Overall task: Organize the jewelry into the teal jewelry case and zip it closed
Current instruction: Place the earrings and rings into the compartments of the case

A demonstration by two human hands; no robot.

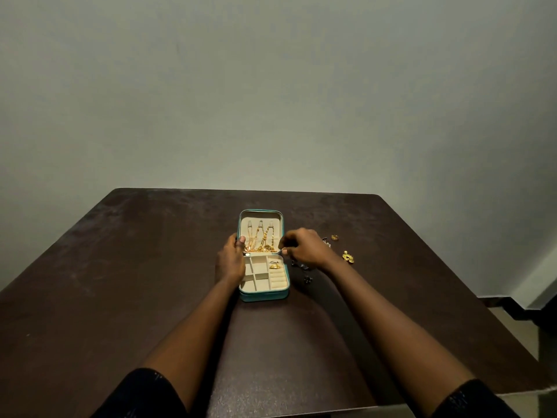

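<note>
The teal jewelry case [264,295] lies open in the middle of the dark table, its cream lid flat beyond the tray. Gold chains [259,238] hang in the lid. A gold ring [274,266] and a small dark piece sit in the tray's right compartments. My left hand [230,260] grips the case's left edge at the hinge, thumb on the rim. My right hand [303,247] hovers at the case's right edge, its fingertips pinching a small dark piece of jewelry that is too small to identify.
Loose jewelry lies on the table [120,282] right of the case: a gold earring [348,256], a small gold piece [334,237] and several dark pieces [306,279]. A pale wall stands behind the table. Floor and a dark skirting show at the right.
</note>
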